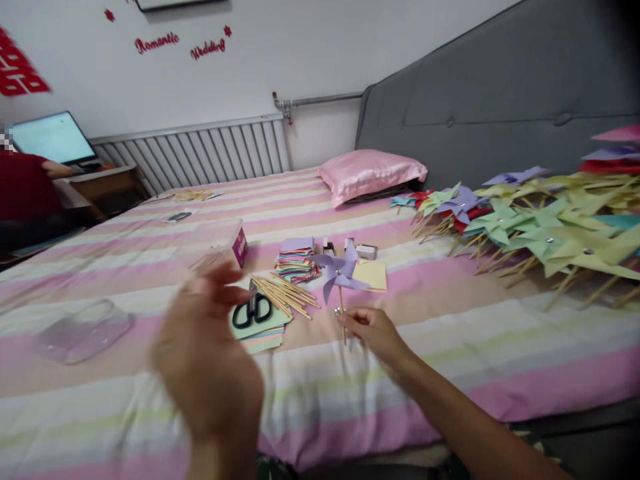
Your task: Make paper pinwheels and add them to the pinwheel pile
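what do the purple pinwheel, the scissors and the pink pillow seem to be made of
Purple pinwheel: probably matte paper or thin card, going by its flat, folded blades; its pale stick looks like plain wood or bamboo.
Scissors: dark loop handles, likely plastic; greyish blades, probably metal.
Pink pillow: satin-like fabric, judging by its sheen and creases.

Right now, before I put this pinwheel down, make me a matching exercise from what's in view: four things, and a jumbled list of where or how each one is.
1. Scissors
2. Lone purple pinwheel
3. Pillow
4. Screen

A. Pink, near the grey headboard
B. Held in the right hand
C. Lit, at the far left
D. Handles over green paper

Pairs: 1-D, 2-B, 3-A, 4-C
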